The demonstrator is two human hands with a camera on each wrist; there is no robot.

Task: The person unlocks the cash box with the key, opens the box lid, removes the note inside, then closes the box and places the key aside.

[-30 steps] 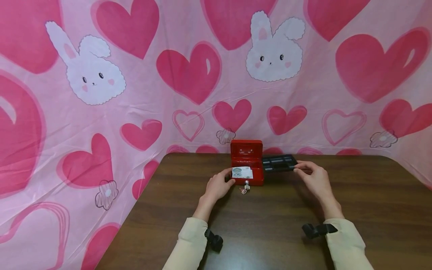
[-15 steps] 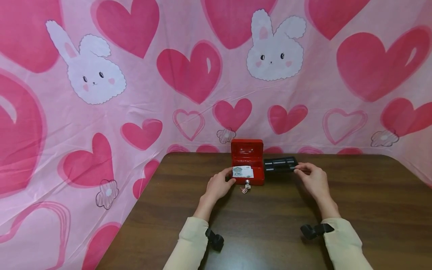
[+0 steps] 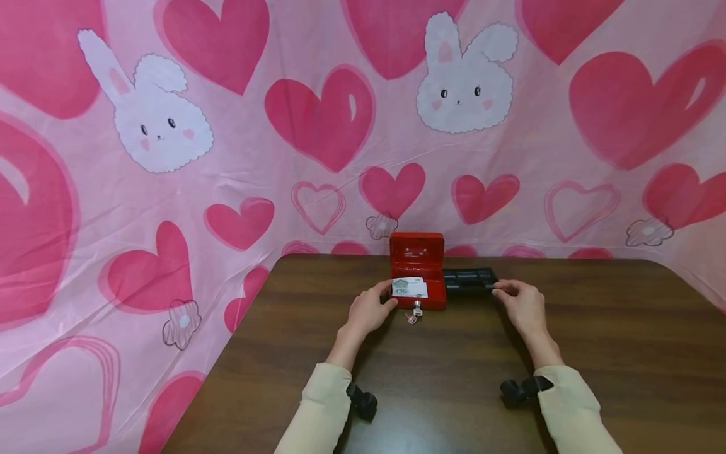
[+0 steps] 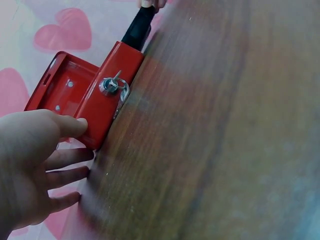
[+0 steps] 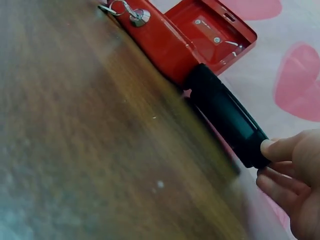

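A red metal cash box (image 3: 435,292) stands with its lid raised at the back of the table, banknotes (image 3: 409,287) lying inside. Keys (image 4: 121,92) hang from the lock on its front. The left hand (image 3: 368,310) holds the box's left end, thumb on the front wall and the other fingers around the corner. Beside the box's right end is a black compartment tray (image 3: 469,279); the right hand (image 3: 524,309) pinches its right end between thumb and fingers. In the right wrist view the tray (image 5: 227,117) looks slightly raised off the table, its near end close to the box.
The brown wooden table (image 3: 442,378) ends just behind the box, against a pink cloth backdrop (image 3: 317,50) with hearts and rabbits. A black wrist camera (image 3: 363,402) sits on the left sleeve, and another (image 3: 523,389) on the right.
The right hand has moved slightly left and nearer the body, and the tray has come down and levelled beside the box. The left hand stays on the box.
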